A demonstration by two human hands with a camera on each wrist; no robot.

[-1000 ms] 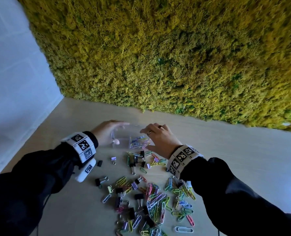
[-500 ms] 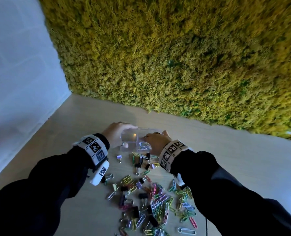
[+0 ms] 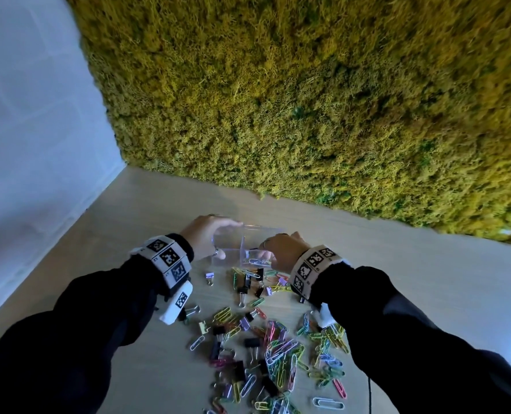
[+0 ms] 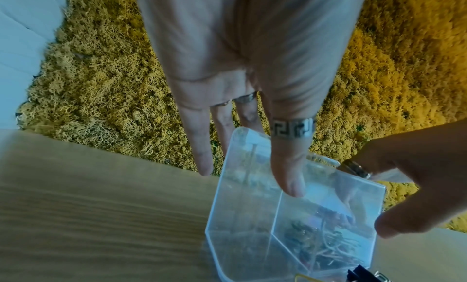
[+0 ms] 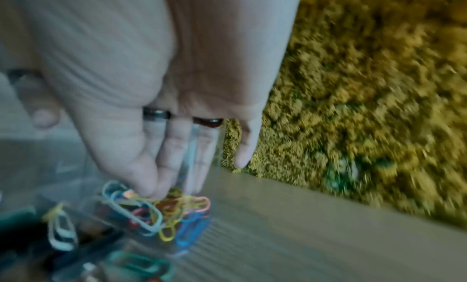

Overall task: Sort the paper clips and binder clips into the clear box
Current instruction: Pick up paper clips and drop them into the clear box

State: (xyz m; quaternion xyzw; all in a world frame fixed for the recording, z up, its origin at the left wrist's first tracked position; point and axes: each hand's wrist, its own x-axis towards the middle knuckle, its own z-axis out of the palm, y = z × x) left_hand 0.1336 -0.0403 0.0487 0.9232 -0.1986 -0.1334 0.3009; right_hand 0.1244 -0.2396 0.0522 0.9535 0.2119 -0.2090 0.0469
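A clear box (image 3: pixel 233 249) (image 4: pixel 240 216) with a divider stands on the wooden table beyond a loose pile of coloured paper clips (image 3: pixel 281 357) and black binder clips (image 3: pixel 251 342). My left hand (image 3: pixel 206 234) (image 4: pixel 247 178) holds the box's left end, thumb on the near side and fingers behind it. My right hand (image 3: pixel 278 252) (image 5: pixel 161 186) reaches down into the right compartment, fingertips at the paper clips (image 5: pixel 151 212) lying there. Blur hides whether a clip is pinched. The left compartment looks empty.
A yellow-green moss wall (image 3: pixel 308 115) rises behind the table's far edge, with a white wall (image 3: pixel 24 144) to the left. A lilac binder clip (image 3: pixel 209 276) lies near the box. Bare tabletop (image 3: pixel 412 288) stretches to the right.
My right hand has moved from the box's near right edge down into the right compartment. The left hand has stayed on the box. The head view has shifted.
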